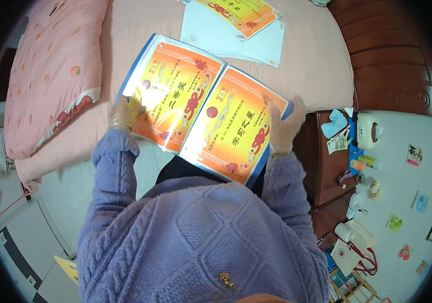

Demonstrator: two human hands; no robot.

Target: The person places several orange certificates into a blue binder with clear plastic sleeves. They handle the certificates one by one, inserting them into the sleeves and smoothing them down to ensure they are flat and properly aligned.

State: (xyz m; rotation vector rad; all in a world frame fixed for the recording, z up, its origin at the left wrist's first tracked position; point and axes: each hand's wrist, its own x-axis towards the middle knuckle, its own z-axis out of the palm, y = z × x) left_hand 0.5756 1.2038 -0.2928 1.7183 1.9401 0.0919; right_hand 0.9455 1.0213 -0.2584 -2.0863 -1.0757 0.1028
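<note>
A blue display folder lies spread open in front of my body, tilted across my lap by the bed. Each of its two clear pockets holds an orange and yellow certificate with red ornaments and writing: the left certificate and the right certificate. Glare whitens part of both pages. My left hand grips the folder's left edge, its fingertips over the page. At the opposite edge is my right hand, slightly blurred, with the folder's blue corner between thumb and fingers.
Beyond the folder, a loose certificate rests over pale sheets on the pink bed. A strawberry-print quilt covers the left side. To the right stand a brown bedside cabinet with small items and a wooden headboard.
</note>
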